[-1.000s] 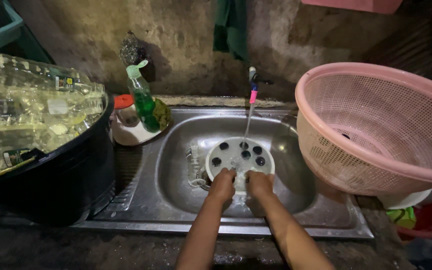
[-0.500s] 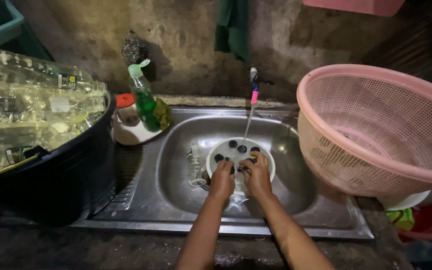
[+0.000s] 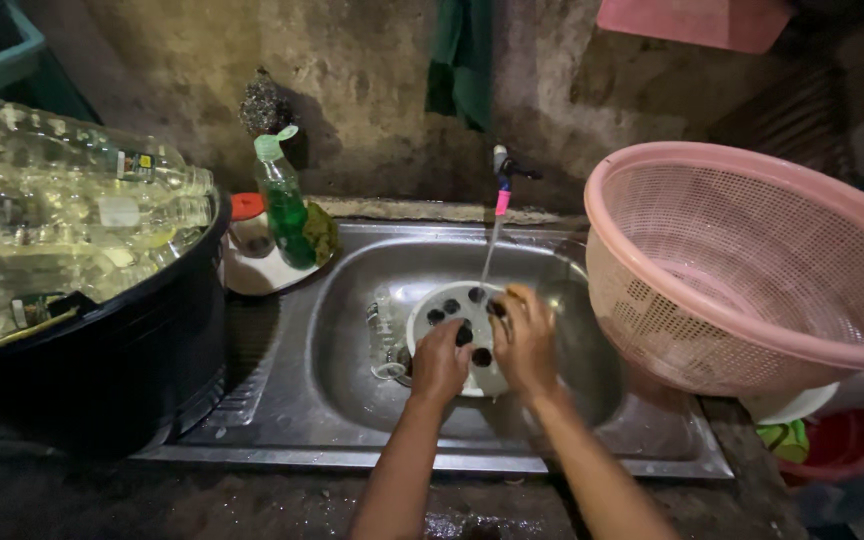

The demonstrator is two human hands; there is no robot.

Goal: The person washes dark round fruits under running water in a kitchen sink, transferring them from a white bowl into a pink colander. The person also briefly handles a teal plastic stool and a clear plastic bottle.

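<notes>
A round white plate with dark spots (image 3: 449, 303) is held low in the steel sink (image 3: 352, 300), gripped at 7 o'clock by the left hand (image 3: 439, 362) and at 4 o'clock by the right hand (image 3: 524, 340), both closed on its rim.

Both hands (image 3: 482, 355) on spotted plate (image 3: 452, 310)

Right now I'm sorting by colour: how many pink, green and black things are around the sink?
Pink: 1, the basket
Green: 2, the soap bottle and the hanging cloth
Black: 1, the tub
Total: 4
</notes>
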